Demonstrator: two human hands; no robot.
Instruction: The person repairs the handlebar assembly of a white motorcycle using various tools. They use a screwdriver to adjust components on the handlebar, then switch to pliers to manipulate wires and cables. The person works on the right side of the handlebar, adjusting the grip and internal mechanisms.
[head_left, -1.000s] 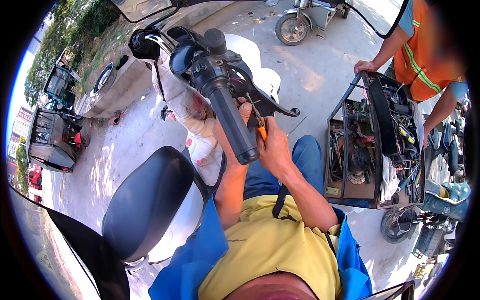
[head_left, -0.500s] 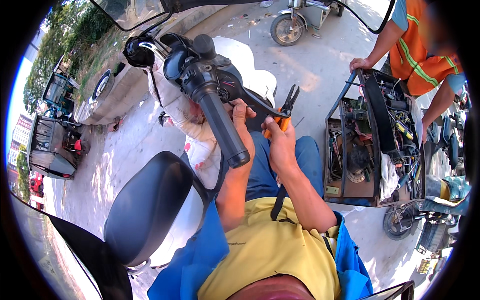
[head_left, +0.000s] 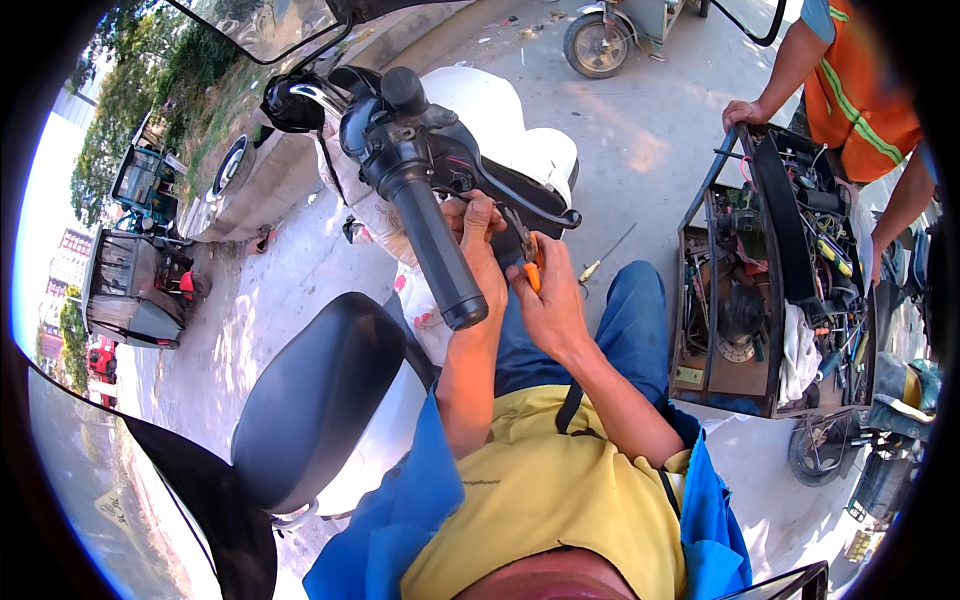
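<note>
The black handlebar grip [head_left: 432, 245] of a scooter slants across the middle, with its black brake lever [head_left: 535, 208] beyond it. Just past the grip, my left hand [head_left: 476, 228] is closed, its thumb and fingers pinched together below the lever housing; what they hold is too small to make out. My right hand [head_left: 552, 305] is wrapped round orange-handled pliers [head_left: 533, 268]. Their dark jaws point up and left towards my left fingertips, under the lever. Thin wires [head_left: 458, 165] show in the opened housing near the lever's base.
A black scooter seat [head_left: 318, 400] lies left of my arms. To the right stands an open metal tool box [head_left: 725, 400] full of tools, with a person in an orange vest [head_left: 860, 110] holding its frame. A screwdriver [head_left: 590, 271] lies on the ground beyond my knee.
The pliers have swung from pointing up and away to pointing left, closer to my left fingers. My right hand has lowered slightly. The view has shifted, so the surroundings sit further right.
</note>
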